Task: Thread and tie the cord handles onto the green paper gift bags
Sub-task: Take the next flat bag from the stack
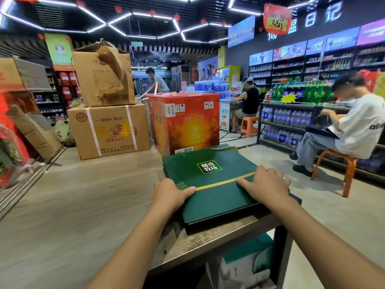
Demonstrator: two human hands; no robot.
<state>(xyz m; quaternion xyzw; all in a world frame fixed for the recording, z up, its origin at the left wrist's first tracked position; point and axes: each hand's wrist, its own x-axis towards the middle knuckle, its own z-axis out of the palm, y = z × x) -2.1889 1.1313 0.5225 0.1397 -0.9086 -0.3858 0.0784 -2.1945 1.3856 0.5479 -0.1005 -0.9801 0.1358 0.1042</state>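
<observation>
As we look down along both forearms, we find the left hand (173, 192) clamped on the near left edge of a flat stack of green paper gift bags (212, 197). Its thumb lies on the top face and its other fingers are tucked out of sight beneath. The right hand (264, 182) grasps the stack's right edge, with the thumb stretched leftward beside the gold stripe (218, 183) and the knuckles bent over the side. We cannot tell how far those fingers reach under. The stack lies on a small table (208, 238) with a worn brown top, directly in front of us. We count one white-and-green label (209, 167) on the top bag and one twisted cord handle (226, 147) showing at the stack's far edge, well apart from both hands. How many bags make up the stack we cannot tell, though at least two layers show at the near corner. Beyond, on the floor, we count three boxes: an upper brown carton (104, 76) resting on a lower brown carton (108, 130), and one red carton (187, 124) just to their right. We also count three other people: one seated on an orange stool (350, 163) at the right, one seated on a second orange stool (249, 124) farther back, and one standing behind the cartons.
</observation>
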